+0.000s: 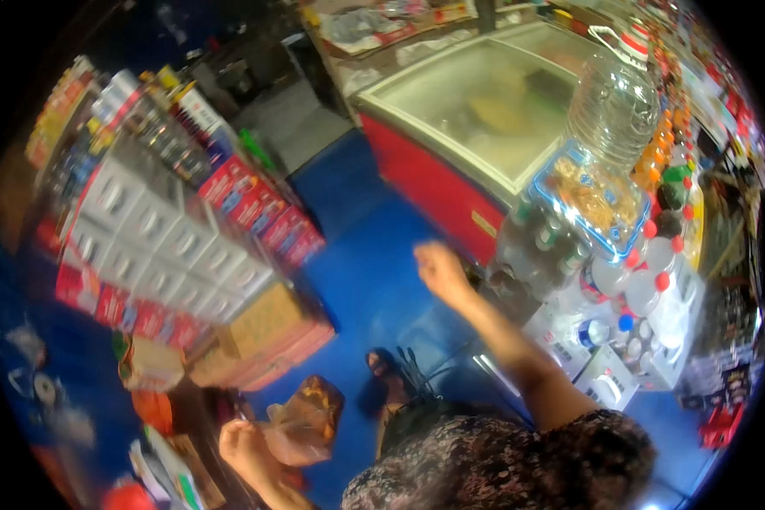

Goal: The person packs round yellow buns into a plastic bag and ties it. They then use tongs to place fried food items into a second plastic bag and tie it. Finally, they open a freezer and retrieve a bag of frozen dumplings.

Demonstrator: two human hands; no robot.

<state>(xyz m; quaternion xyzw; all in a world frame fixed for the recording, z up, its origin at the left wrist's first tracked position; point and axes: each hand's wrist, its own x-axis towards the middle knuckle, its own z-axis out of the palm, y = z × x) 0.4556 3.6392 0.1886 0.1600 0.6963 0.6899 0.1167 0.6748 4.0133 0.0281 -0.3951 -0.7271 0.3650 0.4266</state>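
At the bottom left my left hand (242,443) is curled around the gathered end of a clear plastic bag (306,421). Brown and orange contents show through the bag, but blur hides what they are. My right hand (445,271) reaches forward over the blue floor (363,255), its fingers curled in with nothing visible in them. It is near the red side of a chest freezer (430,185) with a glass top. To its right stand packs of bottles, with a package of light brown food (590,197) lying on top.
On the left, white cartons (166,248) are stacked beside red boxes (261,210), above a brown cardboard box (264,331). A large clear bottle (615,108) with a handle stands at the right. White boxes (605,376) sit below the bottles. A doorway opens at the back.
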